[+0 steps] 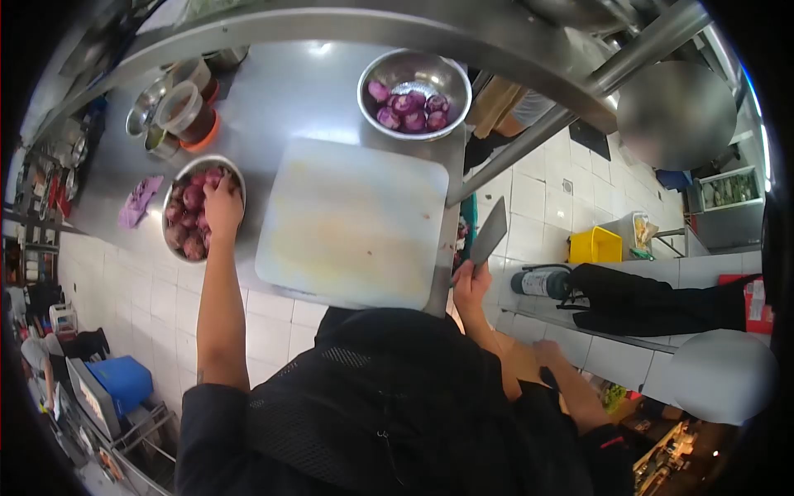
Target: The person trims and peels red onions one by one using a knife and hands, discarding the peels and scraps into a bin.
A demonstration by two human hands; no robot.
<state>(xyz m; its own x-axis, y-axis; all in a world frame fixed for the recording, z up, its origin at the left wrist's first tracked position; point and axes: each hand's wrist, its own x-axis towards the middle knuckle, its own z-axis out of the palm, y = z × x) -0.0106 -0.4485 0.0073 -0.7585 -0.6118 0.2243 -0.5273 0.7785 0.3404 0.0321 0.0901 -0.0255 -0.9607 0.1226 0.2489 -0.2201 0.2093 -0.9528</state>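
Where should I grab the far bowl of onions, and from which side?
Probably by the left side of the bowl's rim, coming across the bare table: the rim stands above the onions, giving a lip to pinch, and nothing crowds that side. The left hand would suit; the right hand holds a knife.

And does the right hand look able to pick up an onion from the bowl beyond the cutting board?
Probably not: the right hand holds a broad knife. The bowl itself is uncovered, so its onions look free to grasp once the knife is down.
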